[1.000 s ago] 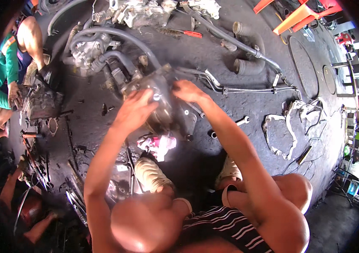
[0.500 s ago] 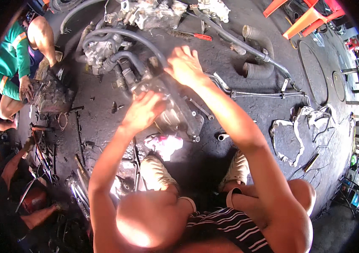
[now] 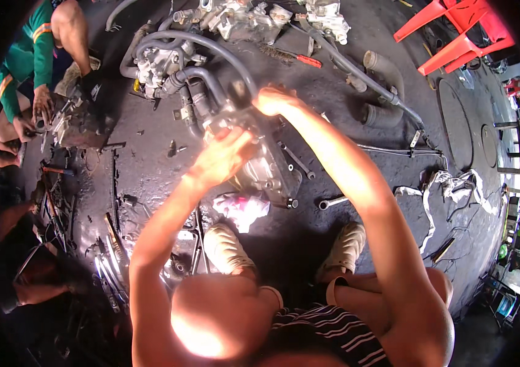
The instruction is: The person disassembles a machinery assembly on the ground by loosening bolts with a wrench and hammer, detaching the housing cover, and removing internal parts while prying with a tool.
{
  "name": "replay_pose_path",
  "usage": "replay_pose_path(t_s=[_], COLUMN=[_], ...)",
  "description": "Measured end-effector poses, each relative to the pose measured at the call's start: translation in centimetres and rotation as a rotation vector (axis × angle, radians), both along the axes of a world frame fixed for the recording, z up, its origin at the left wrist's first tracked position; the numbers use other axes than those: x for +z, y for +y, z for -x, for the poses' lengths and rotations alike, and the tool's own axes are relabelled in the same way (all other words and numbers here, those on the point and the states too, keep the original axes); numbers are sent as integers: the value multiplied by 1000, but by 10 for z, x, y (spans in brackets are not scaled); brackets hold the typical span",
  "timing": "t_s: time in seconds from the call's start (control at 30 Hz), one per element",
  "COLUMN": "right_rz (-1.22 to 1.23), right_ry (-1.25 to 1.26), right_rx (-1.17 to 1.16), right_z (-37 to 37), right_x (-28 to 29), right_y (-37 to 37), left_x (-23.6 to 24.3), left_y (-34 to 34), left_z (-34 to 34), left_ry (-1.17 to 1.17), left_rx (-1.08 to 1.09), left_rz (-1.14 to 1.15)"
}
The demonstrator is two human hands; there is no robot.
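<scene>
A: Where do we hold? 
B: Our left hand (image 3: 226, 156) clasps the near side of the metal engine housing (image 3: 260, 162); our right hand (image 3: 275, 101) closes over its top end. The housing stands tilted on the oily floor (image 3: 345, 244), between our feet and the black rubber hoses (image 3: 205, 67).

A: Technique? 
B: We judge the greasy, ribbed cast metal slippery; keep both palms firm. Mind the open-end wrench (image 3: 333, 202) and the crumpled rag (image 3: 243, 208) just beside it.
</scene>
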State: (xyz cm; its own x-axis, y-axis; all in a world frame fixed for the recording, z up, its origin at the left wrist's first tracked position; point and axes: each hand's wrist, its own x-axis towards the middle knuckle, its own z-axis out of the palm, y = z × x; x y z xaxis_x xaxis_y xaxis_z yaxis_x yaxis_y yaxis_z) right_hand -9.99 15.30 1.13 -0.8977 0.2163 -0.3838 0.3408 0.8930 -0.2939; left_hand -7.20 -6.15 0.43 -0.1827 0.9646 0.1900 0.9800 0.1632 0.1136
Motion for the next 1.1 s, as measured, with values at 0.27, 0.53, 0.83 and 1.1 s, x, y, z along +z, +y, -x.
replay_pose_path(t_s=[0.27,0.53,0.83,1.1], right_rz=[144,117,14,-146], right_ry=[-43,-169,-20,-97], right_rx=[120,170,177,227], right_z=[4,5,3,17], right_x=[7,9,13,39], right_y=[42,48,41,13], left_x=[-7,0,3,-3], left_y=[29,33,35,28], left_z=[-3,-7,-8,2], left_ry=[47,43,138,155], left_rx=[3,-107,-99,-106], left_rz=[-95,-131,-64,-110])
